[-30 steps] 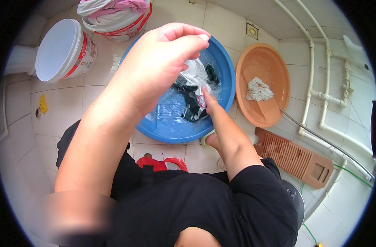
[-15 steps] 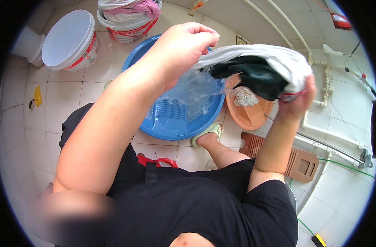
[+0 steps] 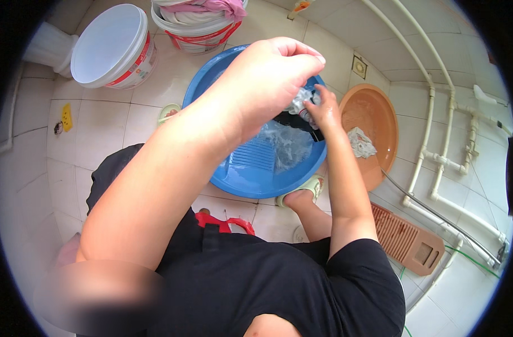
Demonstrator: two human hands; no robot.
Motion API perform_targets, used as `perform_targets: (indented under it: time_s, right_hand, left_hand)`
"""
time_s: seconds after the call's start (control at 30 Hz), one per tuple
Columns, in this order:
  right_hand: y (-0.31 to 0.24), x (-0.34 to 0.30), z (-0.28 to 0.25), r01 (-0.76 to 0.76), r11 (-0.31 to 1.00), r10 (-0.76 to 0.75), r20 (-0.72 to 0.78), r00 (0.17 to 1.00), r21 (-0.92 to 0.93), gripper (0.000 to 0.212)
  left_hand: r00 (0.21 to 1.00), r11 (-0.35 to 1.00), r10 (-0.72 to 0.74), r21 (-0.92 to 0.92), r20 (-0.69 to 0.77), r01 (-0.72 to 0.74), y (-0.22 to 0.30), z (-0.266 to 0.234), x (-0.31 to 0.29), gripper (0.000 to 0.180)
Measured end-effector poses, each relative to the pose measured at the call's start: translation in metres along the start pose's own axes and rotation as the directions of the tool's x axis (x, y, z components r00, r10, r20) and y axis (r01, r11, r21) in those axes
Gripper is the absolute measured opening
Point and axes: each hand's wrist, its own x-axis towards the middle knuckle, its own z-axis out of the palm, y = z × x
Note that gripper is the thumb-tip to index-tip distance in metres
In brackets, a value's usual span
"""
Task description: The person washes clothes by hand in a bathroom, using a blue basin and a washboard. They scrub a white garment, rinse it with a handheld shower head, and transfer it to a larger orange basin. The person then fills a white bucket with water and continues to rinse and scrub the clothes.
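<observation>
My right hand (image 3: pixel 326 112) is down at the right side of a large blue basin (image 3: pixel 256 189), its fingers closed on a bunched white and dark garment (image 3: pixel 299 106). The garment's dark part hangs low over the water (image 3: pixel 293 147). Higher up, my left hand (image 3: pixel 284 70) is over the far part of the basin, thumb and fingers drawn together; whether they hold part of the garment is hidden behind the hand. Ridges of a moulded scrubbing board (image 3: pixel 251 156) show through the water at the basin's near side.
An orange basin (image 3: pixel 386 121) with a crumpled whitish cloth (image 3: pixel 360 143) stands to the right, near a brown washboard (image 3: pixel 405 238). White pipes (image 3: pixel 427 129) and a grey hose (image 3: pixel 430 209) run beyond. Two white buckets (image 3: pixel 107 45) stand far left, one holding pink and white laundry (image 3: pixel 211 11).
My right hand has come left and down from beyond the orange basin, so the stretched garment is now bunched over the blue basin. The whole view has shifted slightly.
</observation>
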Motion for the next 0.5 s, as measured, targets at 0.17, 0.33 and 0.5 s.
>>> perform_targets:
  time_s: [0.17,0.33,0.5]
  right_hand:
    - [0.062,-0.015,0.137,0.033,0.966,0.042,0.284,0.958,-0.256,0.058]
    - [0.055,-0.045,0.161,0.05,0.913,0.099,0.34,0.935,-0.404,0.054]
    - [0.113,-0.024,0.157,0.231,0.856,0.123,0.617,0.777,-0.462,0.045]
  left_hand:
    - [0.999,0.996,-0.052,0.068,-0.015,0.053,-0.005,0.003,0.005,0.029]
    - [0.994,0.997,-0.075,0.01,-0.077,0.076,-0.015,0.01,0.016,0.026]
    - [0.993,0.995,-0.087,0.044,-0.083,0.09,-0.021,0.011,0.019,0.025]
